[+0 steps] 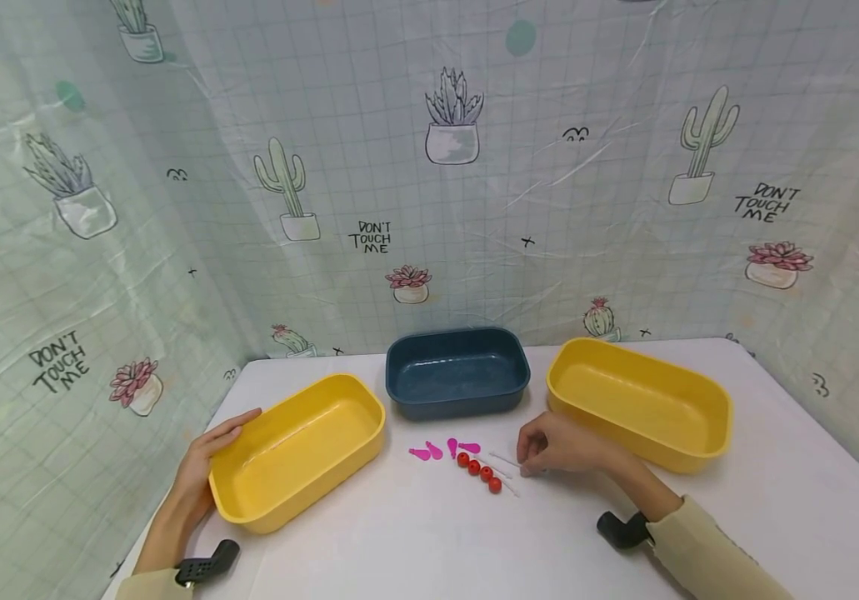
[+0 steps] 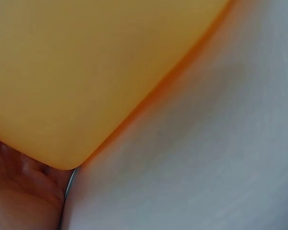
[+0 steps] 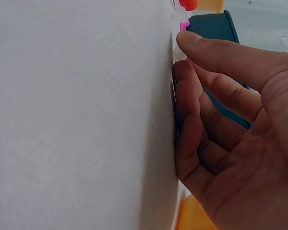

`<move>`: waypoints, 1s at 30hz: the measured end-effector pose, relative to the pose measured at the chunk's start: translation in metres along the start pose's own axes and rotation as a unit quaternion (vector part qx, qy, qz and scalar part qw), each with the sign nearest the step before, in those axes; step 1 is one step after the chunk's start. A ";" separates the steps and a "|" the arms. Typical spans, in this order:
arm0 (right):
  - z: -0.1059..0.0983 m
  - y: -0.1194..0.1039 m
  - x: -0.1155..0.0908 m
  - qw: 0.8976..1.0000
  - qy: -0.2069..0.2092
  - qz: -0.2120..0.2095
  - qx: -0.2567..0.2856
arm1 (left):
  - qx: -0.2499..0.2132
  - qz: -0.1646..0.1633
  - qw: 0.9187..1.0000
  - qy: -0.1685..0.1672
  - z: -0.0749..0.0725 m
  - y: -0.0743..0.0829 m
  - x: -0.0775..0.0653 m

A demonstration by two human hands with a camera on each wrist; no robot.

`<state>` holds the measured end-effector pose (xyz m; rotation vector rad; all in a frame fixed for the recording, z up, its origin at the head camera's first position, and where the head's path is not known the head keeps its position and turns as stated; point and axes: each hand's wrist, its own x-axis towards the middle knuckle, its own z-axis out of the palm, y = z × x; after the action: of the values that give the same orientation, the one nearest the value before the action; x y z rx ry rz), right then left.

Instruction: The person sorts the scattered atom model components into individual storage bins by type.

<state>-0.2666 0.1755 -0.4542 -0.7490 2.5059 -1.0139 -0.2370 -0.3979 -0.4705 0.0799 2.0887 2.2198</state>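
My left hand [image 1: 197,467] lies against the outer left side of a yellow bin [image 1: 297,454], its fingers along the wall near the rim. In the left wrist view the bin's wall [image 2: 96,72] covers much of that hand. My right hand [image 1: 560,442] is low over the white table, fingers curled. Between its thumb and forefinger is the white end of a cotton swab [image 3: 180,53], whose stick [image 1: 504,458] points left. Beside it lie other cotton swabs [image 1: 506,485], a slanting row of red beads [image 1: 480,472] and several small pink paddle-shaped pieces [image 1: 435,451].
A dark blue bin [image 1: 459,410] stands at the back middle of the table [image 1: 399,550]. Another yellow bin [image 1: 646,433] is at the right, just behind my right forearm. A patterned sheet [image 1: 474,208] hangs behind and on both sides.
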 end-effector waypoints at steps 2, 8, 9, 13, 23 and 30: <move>0.000 -0.001 0.000 1.000 0.002 0.000 -0.003 | 0.001 -0.002 1.000 0.000 0.000 0.000 0.000; -0.002 -0.005 -0.001 1.000 0.008 0.000 -0.022 | 0.012 -0.011 1.000 0.012 0.000 0.001 0.000; -0.002 -0.005 -0.001 1.000 0.008 -0.001 -0.025 | 0.012 -0.011 1.000 0.011 0.000 0.001 0.000; -0.002 -0.001 -0.002 0.999 0.016 -0.012 -0.035 | 0.011 -0.010 1.000 0.008 0.000 0.000 -0.001; -0.007 0.005 -0.003 0.999 0.034 -0.028 -0.029 | 0.011 -0.007 1.000 0.007 0.000 0.000 0.001; -0.008 0.008 -0.002 0.999 0.047 -0.009 -0.010 | 0.011 -0.014 1.000 0.010 0.001 0.000 0.000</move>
<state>-0.2714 0.1857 -0.4541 -0.7458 2.5974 -1.0556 -0.2366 -0.3970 -0.4700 0.0307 2.1120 2.1904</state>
